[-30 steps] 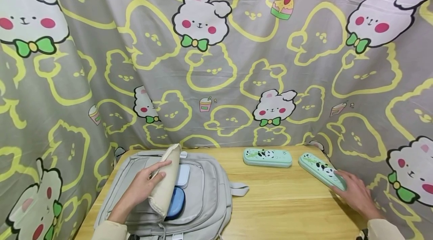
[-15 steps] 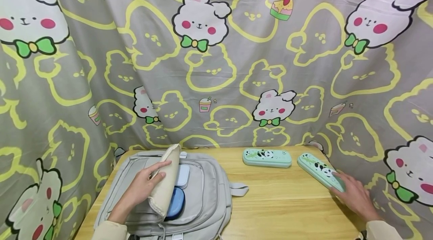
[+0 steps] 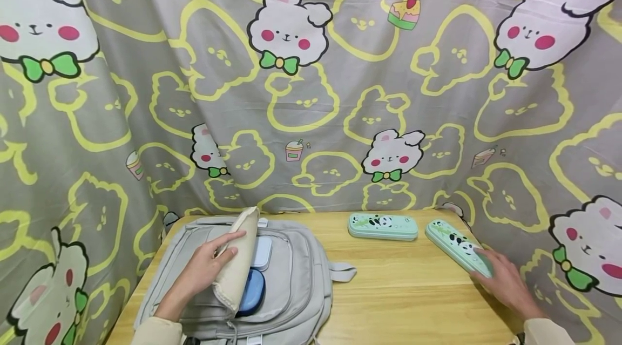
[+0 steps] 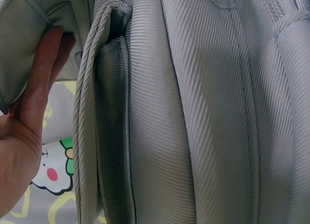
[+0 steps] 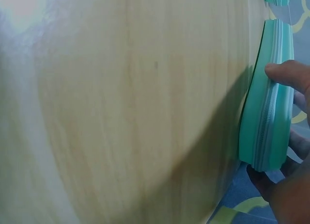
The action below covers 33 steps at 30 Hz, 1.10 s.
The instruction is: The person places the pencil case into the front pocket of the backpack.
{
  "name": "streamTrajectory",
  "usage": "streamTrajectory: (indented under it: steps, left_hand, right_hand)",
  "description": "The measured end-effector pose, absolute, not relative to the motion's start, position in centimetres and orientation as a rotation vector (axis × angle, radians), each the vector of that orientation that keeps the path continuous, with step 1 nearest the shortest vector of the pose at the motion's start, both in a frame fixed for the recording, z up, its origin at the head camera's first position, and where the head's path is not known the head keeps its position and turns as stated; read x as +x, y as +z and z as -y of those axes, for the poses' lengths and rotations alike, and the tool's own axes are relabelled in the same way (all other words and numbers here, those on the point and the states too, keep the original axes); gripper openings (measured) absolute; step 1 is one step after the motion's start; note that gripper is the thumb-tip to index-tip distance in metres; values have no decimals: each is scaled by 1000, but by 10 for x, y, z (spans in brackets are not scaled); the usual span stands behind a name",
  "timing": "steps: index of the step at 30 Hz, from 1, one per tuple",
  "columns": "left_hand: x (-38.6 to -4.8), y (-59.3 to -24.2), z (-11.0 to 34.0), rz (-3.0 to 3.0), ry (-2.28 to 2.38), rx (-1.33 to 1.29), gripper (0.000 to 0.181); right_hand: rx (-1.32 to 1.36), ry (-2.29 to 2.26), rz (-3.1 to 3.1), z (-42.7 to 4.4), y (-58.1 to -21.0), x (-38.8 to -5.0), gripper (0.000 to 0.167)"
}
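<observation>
Green and panda-printed, one case (image 3: 449, 242) of two lies slantwise by the table's (image 3: 389, 293) right edge, near its back right corner. The right hand (image 3: 507, 283) pinches its near end, thumb on one long side, fingers on the other; whether that end is raised I cannot tell. The second case (image 3: 382, 227) sits along the back edge, left of the first and apart from it. One grey bag (image 3: 274, 280) lies over the table's left part, a single loop (image 3: 343, 271) pointing toward the right edge. The left hand (image 3: 206, 263) holds up one cream flap (image 3: 240, 272), pinched between thumb and fingers. Two boxes show between flap and bag: a pale box (image 3: 263, 252), nearer the back edge, and a blue box (image 3: 252, 293). Grey rabbit-printed cloth (image 3: 301, 110) hangs behind.
</observation>
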<state>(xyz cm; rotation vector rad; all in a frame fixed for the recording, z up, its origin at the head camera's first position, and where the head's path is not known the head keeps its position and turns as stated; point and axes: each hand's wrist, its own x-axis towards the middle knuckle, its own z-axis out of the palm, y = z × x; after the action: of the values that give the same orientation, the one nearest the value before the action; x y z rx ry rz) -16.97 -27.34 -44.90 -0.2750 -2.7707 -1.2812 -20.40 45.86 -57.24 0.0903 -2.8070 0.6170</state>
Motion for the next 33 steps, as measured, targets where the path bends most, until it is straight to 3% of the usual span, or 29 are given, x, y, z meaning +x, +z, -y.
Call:
streamTrajectory:
  steps: [33]
  left_hand:
    - [-170,-449,274,2767,-1286,-283,42]
  right_hand:
    - [126,641,2696,-447,-580,-195,64]
